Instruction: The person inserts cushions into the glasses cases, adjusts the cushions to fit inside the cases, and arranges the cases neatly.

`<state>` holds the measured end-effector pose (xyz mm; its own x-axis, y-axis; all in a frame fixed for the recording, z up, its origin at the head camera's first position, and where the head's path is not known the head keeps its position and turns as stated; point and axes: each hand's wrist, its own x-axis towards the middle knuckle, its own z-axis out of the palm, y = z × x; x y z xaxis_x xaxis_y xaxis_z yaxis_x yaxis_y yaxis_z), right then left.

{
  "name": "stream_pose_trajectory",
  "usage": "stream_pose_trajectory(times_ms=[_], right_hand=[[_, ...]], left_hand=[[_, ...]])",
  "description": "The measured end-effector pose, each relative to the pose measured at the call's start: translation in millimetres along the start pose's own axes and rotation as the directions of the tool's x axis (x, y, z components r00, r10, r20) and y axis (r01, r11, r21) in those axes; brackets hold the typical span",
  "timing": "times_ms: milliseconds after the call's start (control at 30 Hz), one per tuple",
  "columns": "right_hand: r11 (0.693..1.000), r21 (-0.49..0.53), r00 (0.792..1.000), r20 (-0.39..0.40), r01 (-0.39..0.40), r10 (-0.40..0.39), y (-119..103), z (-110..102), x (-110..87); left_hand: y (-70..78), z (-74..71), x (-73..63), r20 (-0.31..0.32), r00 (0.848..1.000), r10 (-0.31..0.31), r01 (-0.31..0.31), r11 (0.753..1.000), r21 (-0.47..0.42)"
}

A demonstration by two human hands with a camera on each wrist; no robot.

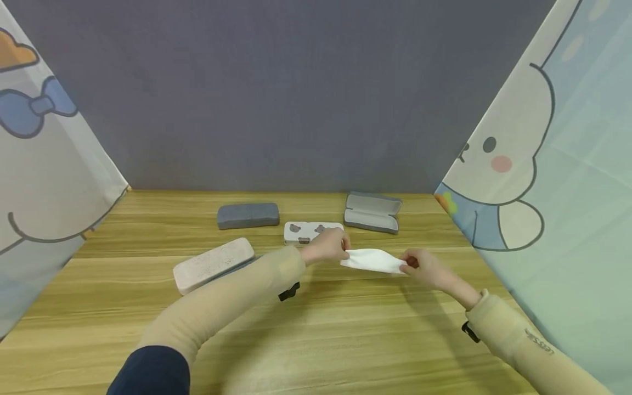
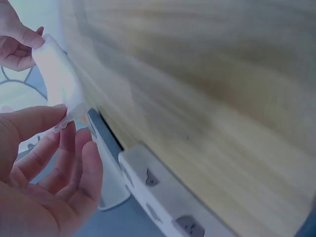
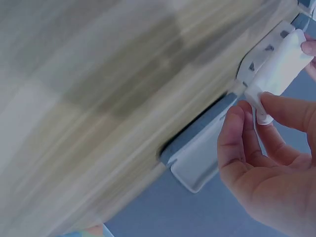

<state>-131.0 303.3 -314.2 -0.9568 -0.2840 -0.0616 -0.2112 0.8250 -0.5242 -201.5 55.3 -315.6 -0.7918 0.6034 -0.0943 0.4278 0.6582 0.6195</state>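
A white folded cloth [image 1: 372,260] is stretched sideways above the table; whether it is fabric or tissue I cannot tell. My left hand [image 1: 328,246] pinches its left end between thumb and fingers, seen close in the left wrist view on the cloth [image 2: 59,76]. Its right end is pinched by my right hand [image 1: 427,269], with the thumb on top in the right wrist view. Just behind the left hand lies a white case with bear prints [image 1: 310,228], partly covered by that hand. Beyond the cloth, a grey glasses case [image 1: 372,214] stands with its lid raised and its pale inside showing.
A closed grey-blue case [image 1: 248,215] lies at the back left. Nearer, a pale speckled case [image 1: 212,266] lies at an angle, with a bluish case edge beside it, partly behind the left sleeve [image 1: 232,302]. A grey panel [image 1: 276,99] borders the wooden table [image 1: 316,340] at the back.
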Motion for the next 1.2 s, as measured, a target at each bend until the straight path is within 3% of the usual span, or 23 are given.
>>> stream_pose_trajectory(times_ms=[200, 467, 800, 1033, 1200], right_hand=[[0.999, -0.043, 0.999, -0.030, 0.016, -0.017, 4, -10, 13.1], [0.994, -0.111, 0.996, -0.084, -0.006, -0.004, 12, -22, 30.0], [0.995, -0.103, 0.997, -0.070, -0.019, 0.012, 24, -39, 52.5], [0.994, -0.085, 0.994, -0.091, -0.069, 0.061, 29, -50, 70.4], [0.995, -0.082, 0.992, -0.117, -0.063, 0.053, 34, -52, 80.1]], left_hand=[[-0.7, -4.4, 15.8, -0.060, 0.998, -0.022, 0.024, 0.999, 0.024], [-1.3, -5.5, 36.0, -0.118, 0.992, -0.034, 0.027, 0.998, -0.061], [-0.9, -8.5, 55.5, -0.175, 0.983, -0.052, 0.018, 0.981, -0.191], [-5.5, -13.0, 71.9, -0.230, 0.970, -0.077, 0.037, 0.984, -0.174], [-6.8, -12.8, 82.4, -0.257, 0.963, -0.082, 0.043, 0.987, -0.153]])
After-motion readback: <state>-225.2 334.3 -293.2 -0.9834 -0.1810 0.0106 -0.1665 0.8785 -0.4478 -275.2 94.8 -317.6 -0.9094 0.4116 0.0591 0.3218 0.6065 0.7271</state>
